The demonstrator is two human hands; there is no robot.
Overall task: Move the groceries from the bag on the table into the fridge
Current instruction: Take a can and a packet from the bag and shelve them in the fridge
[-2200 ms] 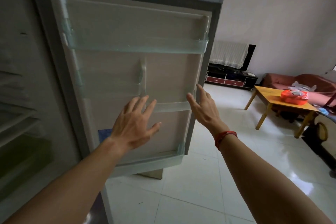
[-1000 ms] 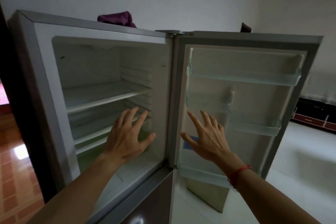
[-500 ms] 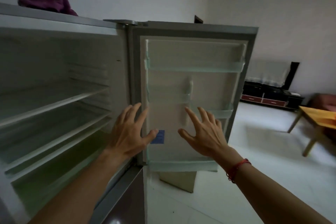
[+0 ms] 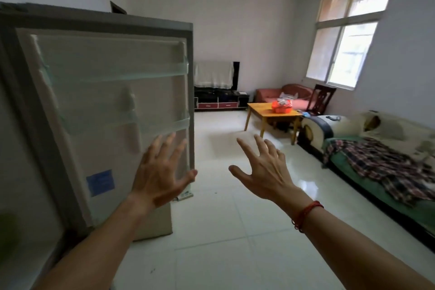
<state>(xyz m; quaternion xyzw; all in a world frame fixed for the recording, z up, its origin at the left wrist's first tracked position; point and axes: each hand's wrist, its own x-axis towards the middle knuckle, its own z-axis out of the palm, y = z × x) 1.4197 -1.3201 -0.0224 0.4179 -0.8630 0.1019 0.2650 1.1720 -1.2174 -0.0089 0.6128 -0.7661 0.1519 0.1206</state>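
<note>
The fridge door [image 4: 106,106] stands wide open on my left, its clear door shelves bare. An orange-red bag [image 4: 281,106] with groceries sits on the yellow wooden table [image 4: 261,112] far across the room. My left hand [image 4: 162,172] is raised with fingers spread in front of the door's lower right corner and holds nothing. My right hand [image 4: 263,169], a red cord round its wrist, is also spread and holds nothing, over the white tiled floor. The fridge interior is mostly out of view at the left edge.
A sofa [image 4: 381,165] with a plaid blanket runs along the right wall. A dark wooden chair [image 4: 321,97] and a pink couch [image 4: 282,95] stand behind the table. A low TV cabinet [image 4: 219,100] is against the far wall. White tile floor [image 4: 223,207] lies between me and the table.
The view has swung right from the fridge interior to the living room. Both hands stay raised and spread, holding nothing. The table with the bag is in sight again.
</note>
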